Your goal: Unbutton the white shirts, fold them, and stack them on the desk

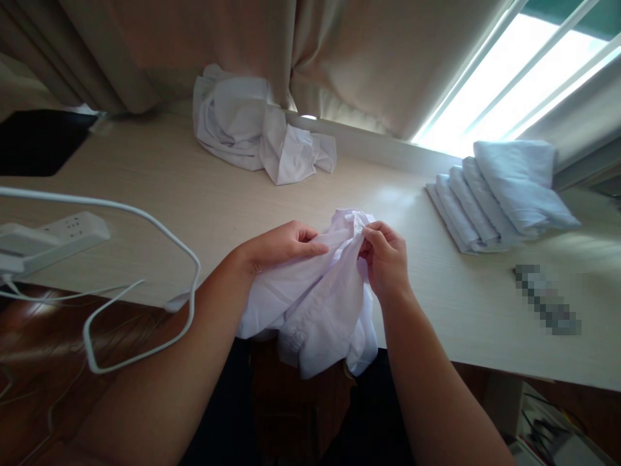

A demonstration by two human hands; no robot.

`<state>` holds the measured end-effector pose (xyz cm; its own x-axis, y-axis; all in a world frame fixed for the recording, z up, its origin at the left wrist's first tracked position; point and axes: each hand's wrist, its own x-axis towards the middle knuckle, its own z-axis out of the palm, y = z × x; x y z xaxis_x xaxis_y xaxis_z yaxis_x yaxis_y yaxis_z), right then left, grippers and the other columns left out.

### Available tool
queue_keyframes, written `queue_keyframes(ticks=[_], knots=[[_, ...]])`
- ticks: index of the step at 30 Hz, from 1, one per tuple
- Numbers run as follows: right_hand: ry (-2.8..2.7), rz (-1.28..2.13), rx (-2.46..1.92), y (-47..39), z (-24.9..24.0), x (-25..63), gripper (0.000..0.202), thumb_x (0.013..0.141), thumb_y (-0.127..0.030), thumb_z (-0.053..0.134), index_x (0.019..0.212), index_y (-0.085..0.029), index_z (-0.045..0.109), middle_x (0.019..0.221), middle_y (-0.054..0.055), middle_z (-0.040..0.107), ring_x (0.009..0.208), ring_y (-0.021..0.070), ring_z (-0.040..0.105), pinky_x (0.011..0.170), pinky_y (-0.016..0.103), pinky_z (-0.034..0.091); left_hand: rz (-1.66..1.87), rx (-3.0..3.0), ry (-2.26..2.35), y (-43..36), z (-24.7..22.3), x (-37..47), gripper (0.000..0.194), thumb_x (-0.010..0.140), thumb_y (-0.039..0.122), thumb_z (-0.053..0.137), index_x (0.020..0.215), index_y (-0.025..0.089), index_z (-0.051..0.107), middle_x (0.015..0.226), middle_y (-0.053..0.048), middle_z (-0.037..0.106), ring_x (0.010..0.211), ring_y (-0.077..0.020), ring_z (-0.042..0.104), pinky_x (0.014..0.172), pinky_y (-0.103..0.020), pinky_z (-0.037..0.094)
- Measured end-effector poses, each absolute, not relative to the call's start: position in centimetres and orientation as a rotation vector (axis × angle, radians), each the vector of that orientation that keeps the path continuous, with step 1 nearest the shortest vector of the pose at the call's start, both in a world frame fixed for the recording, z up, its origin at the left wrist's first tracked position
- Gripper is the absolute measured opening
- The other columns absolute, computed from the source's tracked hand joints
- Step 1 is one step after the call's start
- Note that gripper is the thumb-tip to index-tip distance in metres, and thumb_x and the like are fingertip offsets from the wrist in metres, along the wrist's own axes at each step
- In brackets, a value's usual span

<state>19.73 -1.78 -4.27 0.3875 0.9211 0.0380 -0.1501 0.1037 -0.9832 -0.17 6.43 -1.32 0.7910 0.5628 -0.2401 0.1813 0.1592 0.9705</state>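
Observation:
A white cloth garment (320, 304) with a gathered, elastic-looking band hangs bunched over the table's front edge, its lower part drooping above my lap. My left hand (291, 246) grips its upper left side, thumb on top and the fingers partly hidden in the folds. At the upper right, my right hand (385, 255) pinches the garment's edge between thumb and fingers. What kind of garment it is, I cannot tell. Beyond my hands, a crumpled pile of white cloth (237, 123) lies at the back of the table. Several folded white cloths (509, 194) lean in an overlapping stack at the right.
The pale table (194, 200) runs below beige curtains (218, 39) and a bright window. A white power strip (63, 239) sits at the left, with a white cable (160, 230) looping over my left forearm. A black mat (43, 142) lies far left; a pixelated object (546, 298) lies right.

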Motion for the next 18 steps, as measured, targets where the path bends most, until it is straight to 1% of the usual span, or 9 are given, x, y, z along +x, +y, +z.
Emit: queue_keyframes(ticks=[4, 7, 10, 13, 15, 18], knots=[[-0.843, 0.925, -1.229, -1.7, -4.2, 19.9, 0.017, 0.082, -0.028, 0.060, 0.069, -0.020, 0.053, 0.058, -0.005, 0.049, 0.048, 0.0081, 0.043, 0.046, 0.021, 0.037, 0.343, 1.396, 0.697, 6.9, -1.4, -0.7, 0.024, 0.070, 0.040, 0.075, 0.074, 0.017, 0.074, 0.077, -0.006, 0.071, 0.057, -0.0149, 0.058, 0.051, -0.023, 0.042], [-0.866, 0.865, -1.261, -1.8, -4.0, 19.8, 0.019, 0.083, -0.028, 0.061, 0.068, -0.021, 0.052, 0.056, -0.005, 0.048, 0.047, 0.0086, 0.044, 0.045, 0.021, 0.037, 0.335, 1.417, 0.702, 7.1, -1.7, -0.8, 0.023, 0.069, 0.039, 0.075, 0.071, 0.017, 0.073, 0.074, -0.005, 0.069, 0.056, -0.0138, 0.056, 0.051, -0.022, 0.040], [-0.893, 0.678, -1.302, -2.3, -3.1, 19.4, 0.030, 0.087, -0.036, 0.061, 0.064, -0.022, 0.047, 0.050, -0.006, 0.042, 0.043, 0.0091, 0.043, 0.043, 0.023, 0.036, 0.309, 1.489, 0.714, 7.1, -2.0, -0.7, 0.026, 0.070, 0.042, 0.074, 0.070, 0.016, 0.072, 0.072, -0.004, 0.067, 0.057, -0.0134, 0.054, 0.051, -0.022, 0.038], [-0.987, 0.535, -1.371, -3.2, -2.0, 19.0, 0.045, 0.090, -0.045, 0.058, 0.056, -0.021, 0.040, 0.046, -0.006, 0.039, 0.041, 0.0082, 0.040, 0.043, 0.023, 0.032, 0.279, 1.611, 0.755, 7.2, -2.2, -0.7, 0.030, 0.074, 0.046, 0.067, 0.076, 0.016, 0.072, 0.076, -0.004, 0.068, 0.062, -0.0147, 0.055, 0.055, -0.023, 0.038], [-1.138, 0.622, -1.439, -3.7, -1.6, 18.9, 0.051, 0.091, -0.049, 0.056, 0.052, -0.021, 0.039, 0.044, -0.005, 0.039, 0.040, 0.0073, 0.037, 0.042, 0.024, 0.028, 0.249, 1.722, 0.802, 7.5, -2.2, -0.8, 0.032, 0.076, 0.047, 0.063, 0.077, 0.016, 0.071, 0.075, -0.003, 0.068, 0.063, -0.0148, 0.054, 0.057, -0.023, 0.037], [-1.465, 0.976, -1.558, -4.1, -1.5, 18.9, 0.052, 0.090, -0.052, 0.056, 0.052, -0.018, 0.047, 0.043, -0.004, 0.043, 0.039, 0.0066, 0.035, 0.041, 0.024, 0.022, 0.135, 1.934, 0.864, 8.1, -2.5, -1.3, 0.036, 0.077, 0.051, 0.061, 0.068, 0.016, 0.068, 0.068, -0.001, 0.064, 0.059, -0.0140, 0.051, 0.055, -0.024, 0.032]])
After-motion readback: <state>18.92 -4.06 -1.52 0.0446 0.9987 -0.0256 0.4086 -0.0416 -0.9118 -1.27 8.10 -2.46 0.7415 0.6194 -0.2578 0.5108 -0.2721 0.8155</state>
